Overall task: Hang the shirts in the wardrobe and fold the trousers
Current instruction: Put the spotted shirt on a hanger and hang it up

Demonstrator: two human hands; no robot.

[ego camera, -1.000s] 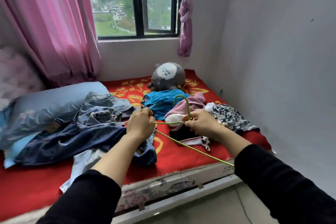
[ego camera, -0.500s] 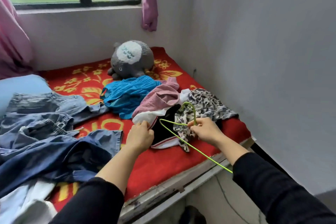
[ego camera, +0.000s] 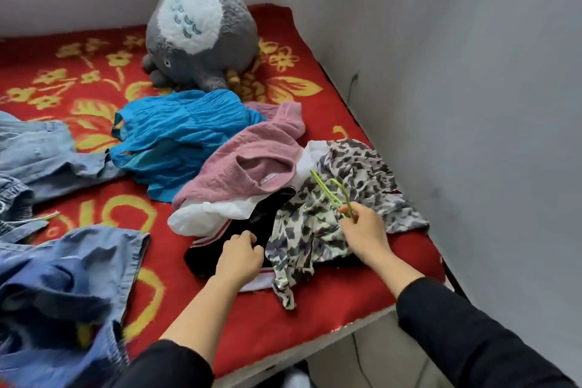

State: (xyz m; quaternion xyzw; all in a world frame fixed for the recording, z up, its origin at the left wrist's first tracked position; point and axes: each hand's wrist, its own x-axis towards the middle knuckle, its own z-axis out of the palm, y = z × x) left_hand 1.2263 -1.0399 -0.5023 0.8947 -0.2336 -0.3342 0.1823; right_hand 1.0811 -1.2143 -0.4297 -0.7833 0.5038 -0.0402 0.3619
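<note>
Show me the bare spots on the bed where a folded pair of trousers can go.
Bare bedcover lies along the front edge, below the patterned shirt. Another patch sits behind the jeans, left of the plush toy. It is crowded at the right, where the shirt pile overlaps, and at the left, under the jeans.

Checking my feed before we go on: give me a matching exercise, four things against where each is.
1 grey plush toy
2 lime-green wire hanger
3 black garment
4 pink knitted top

A in the right hand
B under the left hand
C at the far end of the red bed cover
D between the blue crinkled top and the black-and-white patterned shirt

Pairs: 1-C, 2-A, 3-B, 4-D
</note>
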